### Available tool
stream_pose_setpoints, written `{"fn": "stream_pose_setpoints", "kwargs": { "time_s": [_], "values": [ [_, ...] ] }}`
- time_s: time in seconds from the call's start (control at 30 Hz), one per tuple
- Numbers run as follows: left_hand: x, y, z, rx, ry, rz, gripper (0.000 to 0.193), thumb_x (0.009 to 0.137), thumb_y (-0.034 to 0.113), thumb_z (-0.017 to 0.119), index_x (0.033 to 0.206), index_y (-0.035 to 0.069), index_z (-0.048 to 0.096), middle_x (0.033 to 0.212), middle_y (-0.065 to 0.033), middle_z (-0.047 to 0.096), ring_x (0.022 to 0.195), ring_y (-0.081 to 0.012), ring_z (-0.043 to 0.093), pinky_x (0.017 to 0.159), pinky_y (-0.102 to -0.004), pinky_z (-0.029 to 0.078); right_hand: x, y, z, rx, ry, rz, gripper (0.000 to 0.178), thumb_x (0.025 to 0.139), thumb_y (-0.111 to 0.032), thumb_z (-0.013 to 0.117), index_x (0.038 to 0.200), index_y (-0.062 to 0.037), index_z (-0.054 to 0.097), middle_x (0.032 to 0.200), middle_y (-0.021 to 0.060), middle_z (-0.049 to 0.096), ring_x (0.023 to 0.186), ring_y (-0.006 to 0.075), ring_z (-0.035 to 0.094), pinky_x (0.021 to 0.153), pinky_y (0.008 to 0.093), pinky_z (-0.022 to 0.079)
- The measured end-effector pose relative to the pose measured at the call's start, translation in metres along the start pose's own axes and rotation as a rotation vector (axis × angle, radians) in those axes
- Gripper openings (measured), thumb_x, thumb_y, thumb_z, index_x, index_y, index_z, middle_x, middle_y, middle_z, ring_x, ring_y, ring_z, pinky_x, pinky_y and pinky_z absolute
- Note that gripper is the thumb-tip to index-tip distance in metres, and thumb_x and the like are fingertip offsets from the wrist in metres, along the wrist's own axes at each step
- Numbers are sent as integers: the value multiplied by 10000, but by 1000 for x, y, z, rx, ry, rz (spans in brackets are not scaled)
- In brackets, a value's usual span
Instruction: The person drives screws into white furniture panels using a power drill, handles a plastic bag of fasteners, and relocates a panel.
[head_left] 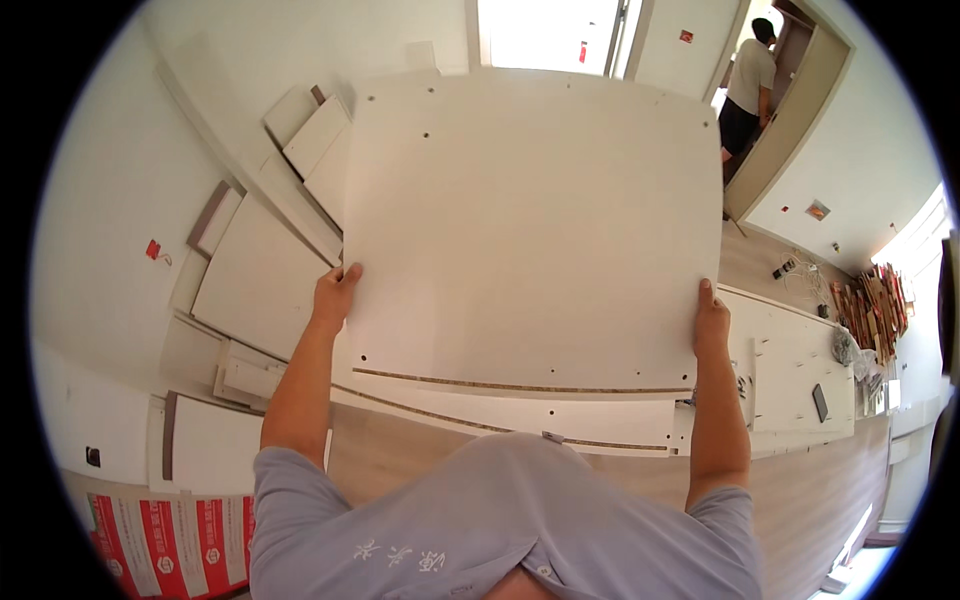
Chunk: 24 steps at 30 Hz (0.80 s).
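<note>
A large white furniture panel point(530, 220) fills the middle of the head view, raised in front of me. Small drilled holes dot its surface near the corners, and a bare brown groove runs along its near edge. My left hand point(338, 293) grips the left edge, thumb on the face. On the opposite edge, my right hand point(711, 318) holds the panel the same way. The fingers of both hands are mostly hidden behind it. Below its near edge, another white board point(500, 412) with a similar groove shows partly.
White boards point(265, 265) lean along the left wall. At right, a white panel point(800, 375) with small fittings lies on the floor, a dark flat object point(820, 402) on it. Beyond are cardboard strips point(875, 315). A person point(748, 85) stands at the far right doorway. Red-and-white sheeting point(175, 540) lies lower left.
</note>
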<state>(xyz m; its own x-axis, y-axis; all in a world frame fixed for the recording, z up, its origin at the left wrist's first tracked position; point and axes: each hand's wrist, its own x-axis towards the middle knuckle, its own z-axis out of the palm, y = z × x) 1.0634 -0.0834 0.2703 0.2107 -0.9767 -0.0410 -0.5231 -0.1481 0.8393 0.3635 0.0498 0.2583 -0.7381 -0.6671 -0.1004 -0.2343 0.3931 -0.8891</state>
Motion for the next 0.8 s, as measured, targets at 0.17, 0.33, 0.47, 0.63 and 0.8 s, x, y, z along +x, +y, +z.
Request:
{"fn": "stream_pose_setpoints", "kwargs": {
  "time_s": [0.17,0.33,0.47,0.63,0.8],
  "values": [
    [2,-56,21,65,-25,-160,672,1033,584,631,1085,-74,754,938,-111,744,869,-185,659,836,-335,534,4,46,18,-59,-161,51,756,997,-602,675,1072,149,704,938,158,710,826,215,621,758,388,510],
    [-23,-96,42,153,5,-135,728,1024,645,585,831,-45,708,768,-147,689,745,-254,614,737,-424,505,-20,88,29,-106,-257,177,817,1005,-616,649,1227,170,668,1183,244,722,1061,303,668,928,414,532],
    [-19,-129,39,184,17,-127,726,1025,641,572,866,-51,727,782,-161,704,765,-273,632,765,-432,513,-19,113,41,-189,-293,206,848,993,-629,658,1246,180,655,1241,266,705,1144,329,645,995,417,506],
    [-13,-134,48,238,-30,-183,719,1027,624,572,823,-52,703,764,-179,699,744,-304,632,753,-450,511,-33,112,46,-231,-247,233,842,992,-613,668,1240,191,651,1243,285,693,1159,334,636,1010,410,493],
    [-7,-143,49,305,-31,-123,743,1034,636,551,784,-51,683,740,-215,675,725,-339,629,745,-465,506,-30,135,50,-178,-244,253,811,996,-601,666,1186,188,677,1115,266,730,1049,313,669,963,392,513]
  ]
}}
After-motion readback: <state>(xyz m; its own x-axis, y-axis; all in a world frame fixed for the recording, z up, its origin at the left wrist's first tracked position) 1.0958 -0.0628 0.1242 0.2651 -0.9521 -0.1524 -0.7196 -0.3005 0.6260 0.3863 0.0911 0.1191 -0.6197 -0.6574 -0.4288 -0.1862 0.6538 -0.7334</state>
